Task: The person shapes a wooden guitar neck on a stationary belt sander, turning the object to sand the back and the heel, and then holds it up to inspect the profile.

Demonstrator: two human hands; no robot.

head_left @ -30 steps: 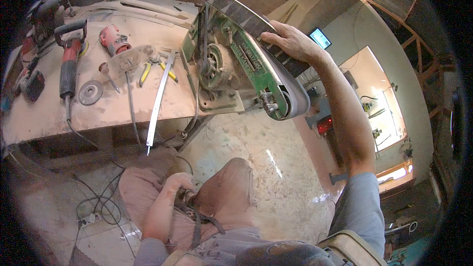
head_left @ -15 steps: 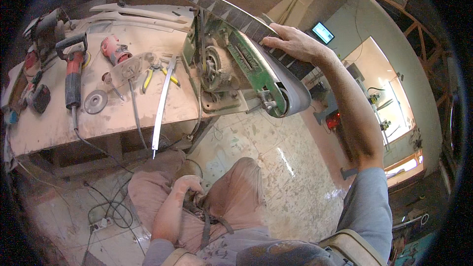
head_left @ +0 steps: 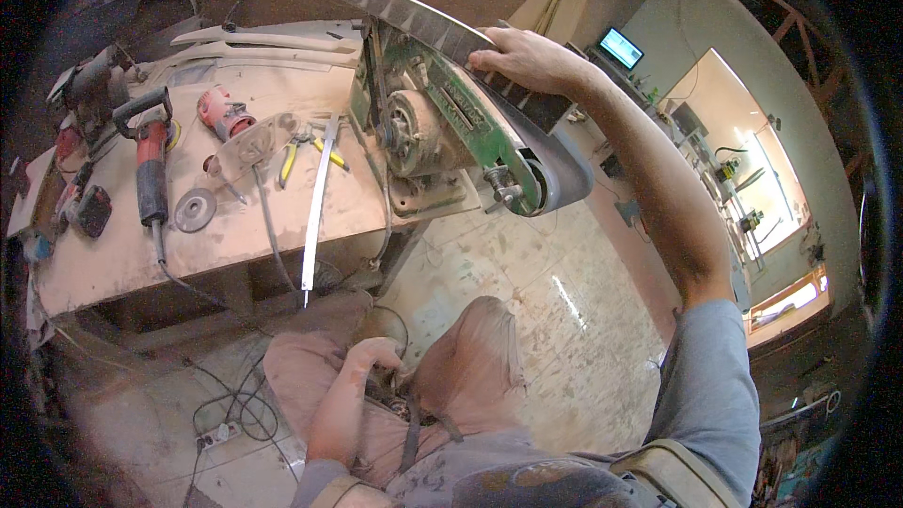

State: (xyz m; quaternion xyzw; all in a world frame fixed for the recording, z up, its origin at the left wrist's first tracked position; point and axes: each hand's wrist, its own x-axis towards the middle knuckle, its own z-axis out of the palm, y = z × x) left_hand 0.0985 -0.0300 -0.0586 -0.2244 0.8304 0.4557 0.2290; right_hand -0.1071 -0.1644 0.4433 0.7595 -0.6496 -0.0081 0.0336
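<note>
Evidently, a long metal strip (head_left: pixel 404 13) runs along the belt side of the green sander (head_left: pixel 461 118), the right hand (head_left: pixel 532 58) pinching its edge. Lower than the sander, the left hand (head_left: pixel 377 356) is curled; whether it holds anything, I cannot tell.

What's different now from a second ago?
The right hand has shifted left along the green sander, still gripping the long metal strip; nothing was let go. The whole view swung slightly. The left hand stays low, and the pliers remain on the bench.
</note>
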